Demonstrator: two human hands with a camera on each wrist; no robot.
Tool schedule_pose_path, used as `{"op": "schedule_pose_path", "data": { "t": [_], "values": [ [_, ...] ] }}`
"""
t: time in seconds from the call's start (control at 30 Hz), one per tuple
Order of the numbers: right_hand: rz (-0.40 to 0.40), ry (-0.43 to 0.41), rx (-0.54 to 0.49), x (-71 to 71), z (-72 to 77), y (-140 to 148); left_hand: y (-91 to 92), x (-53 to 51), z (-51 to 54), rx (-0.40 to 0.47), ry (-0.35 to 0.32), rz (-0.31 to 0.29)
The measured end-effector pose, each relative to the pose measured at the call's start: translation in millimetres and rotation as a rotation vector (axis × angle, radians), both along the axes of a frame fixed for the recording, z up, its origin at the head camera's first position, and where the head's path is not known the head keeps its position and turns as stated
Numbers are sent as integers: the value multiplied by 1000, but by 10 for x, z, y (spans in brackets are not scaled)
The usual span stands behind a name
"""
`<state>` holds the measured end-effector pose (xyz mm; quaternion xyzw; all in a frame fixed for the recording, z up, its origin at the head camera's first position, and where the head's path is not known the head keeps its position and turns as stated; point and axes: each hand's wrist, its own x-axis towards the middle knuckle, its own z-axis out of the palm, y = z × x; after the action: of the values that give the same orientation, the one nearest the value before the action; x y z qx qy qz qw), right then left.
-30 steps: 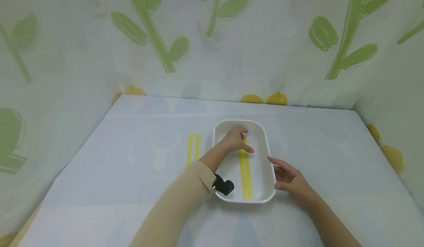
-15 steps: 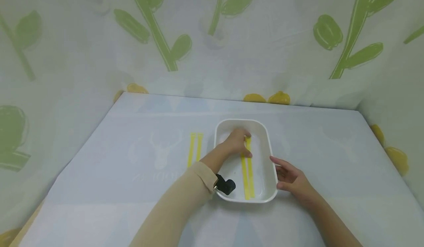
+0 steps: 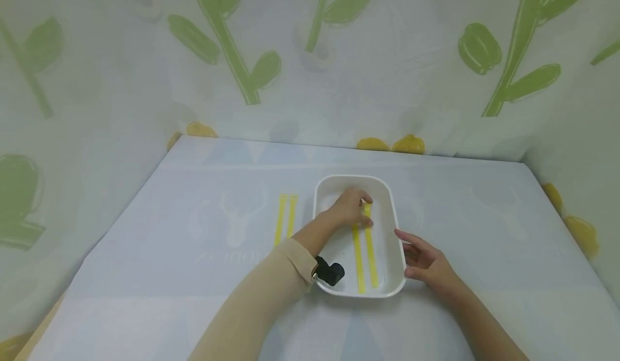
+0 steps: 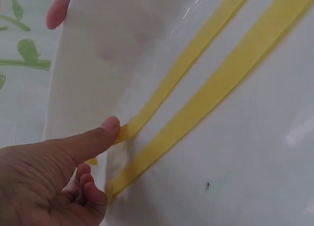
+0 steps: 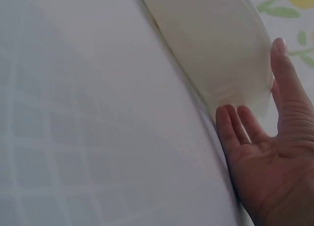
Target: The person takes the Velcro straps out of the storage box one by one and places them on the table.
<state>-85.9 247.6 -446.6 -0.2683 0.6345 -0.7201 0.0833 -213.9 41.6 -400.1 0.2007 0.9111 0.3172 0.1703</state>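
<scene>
A white rounded tray (image 3: 386, 253) stands on the table with two flat yellow straps lengthwise inside it. Reaching in over its left side, my left hand (image 3: 346, 208) pinches the far end of the right-hand strap (image 3: 371, 253). In the left wrist view the thumb lies on that strap's end (image 4: 122, 132), its other fingers curled below. The left-hand strap (image 3: 359, 259) lies flat beside it, its far end hidden by the hand in the head view. My right hand (image 3: 428, 261) touches the tray's outer right side with fairly straight fingers; the right wrist view shows the fingertips (image 5: 223, 113) against the wall.
Two more yellow straps (image 3: 279, 218) lie side by side on the table (image 3: 169, 232), left of the tray and partly behind the left forearm. A black camera (image 3: 330, 272) is on the left wrist, over the tray's near left corner. A leaf-patterned wall (image 3: 387, 81) rises behind.
My left hand has gone from spread fingers over the straps to pinching the right-hand one. That strap has shifted slightly right, widening the gap between the two. The right hand stays on the tray.
</scene>
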Motion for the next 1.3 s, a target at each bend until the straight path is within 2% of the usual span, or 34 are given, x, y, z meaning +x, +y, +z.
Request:
{"op": "schedule_pose_path", "data": {
  "t": [0.07,0.17,0.3,0.43,0.6,0.77,0.97,1.1,1.23,1.3],
  "values": [
    [-5,6,6,-1,2,-3,1,1,4,23,-7,-15],
    [-13,-6,22,-2,15,-1,-2,-1,5,12,20,-34],
    [-9,-15,20,-14,19,3,-19,8,8,-80,63,-29],
    [7,-21,6,-35,17,-1,-38,16,18,-157,54,-15],
    [-18,-15,41,-49,32,-21,-54,-3,10,-147,46,-26],
    [-43,-24,92,-41,60,-24,-56,-31,-19,-95,49,-35],
    [-48,-16,81,-27,52,-11,-35,-37,-4,1,46,-34],
    [-55,-11,78,-23,36,4,-9,-32,11,104,37,-21],
    [-50,4,71,-31,26,12,4,-31,12,203,9,-27],
    [-43,2,65,-37,21,11,8,-36,12,265,-42,-25]
  ]
}}
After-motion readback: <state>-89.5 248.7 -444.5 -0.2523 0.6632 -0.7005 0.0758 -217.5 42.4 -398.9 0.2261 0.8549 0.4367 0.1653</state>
